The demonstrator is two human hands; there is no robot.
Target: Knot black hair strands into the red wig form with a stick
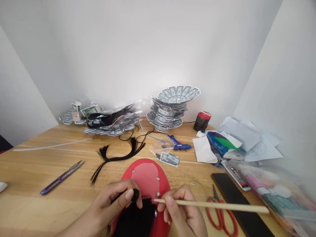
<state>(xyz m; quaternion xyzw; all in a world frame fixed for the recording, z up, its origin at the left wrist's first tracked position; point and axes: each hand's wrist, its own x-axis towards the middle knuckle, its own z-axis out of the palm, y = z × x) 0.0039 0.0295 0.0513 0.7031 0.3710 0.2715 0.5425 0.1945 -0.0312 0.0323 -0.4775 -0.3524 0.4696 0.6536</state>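
Note:
A red oval piece with a lighter pink panel and several small silver studs lies at the front middle. Black hair-like material covers its lower part. My left hand is closed, pinching a small round black piece at the upper left of that black material. In my right hand, a thin pale wooden stick is held between thumb and fingers. Its tip is at the top right edge of the black material, over the red piece.
Purple snips and a black hair bundle lie left. Behind are a blue glue gun, stacked printed paper rings and a red-lidded jar. Red-handled scissors, a black phone and plastic bags lie right.

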